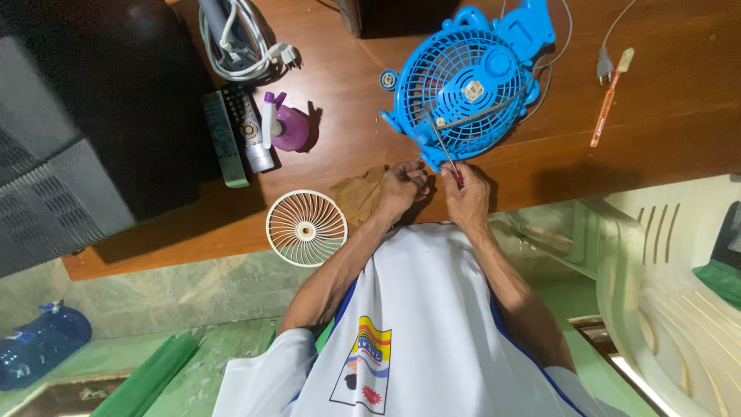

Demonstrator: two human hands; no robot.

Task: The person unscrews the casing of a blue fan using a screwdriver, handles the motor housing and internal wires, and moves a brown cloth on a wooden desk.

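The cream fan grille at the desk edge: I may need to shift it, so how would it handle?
The cream fan grille looks like thin plastic, so probably light and slightly flexible. It overhangs the wooden desk edge, so a nudge could tip it off. Lying flat, it likely slides rather than rolls.

A round cream plastic fan grille (306,228) lies at the wooden table's (664,108) near edge. Two long remote controls (235,135) sit side by side, just beside a purple spray bottle (284,127). A coiled white cable (239,46) rests above them. An orange-handled brush (611,96) lies well apart at the far end.
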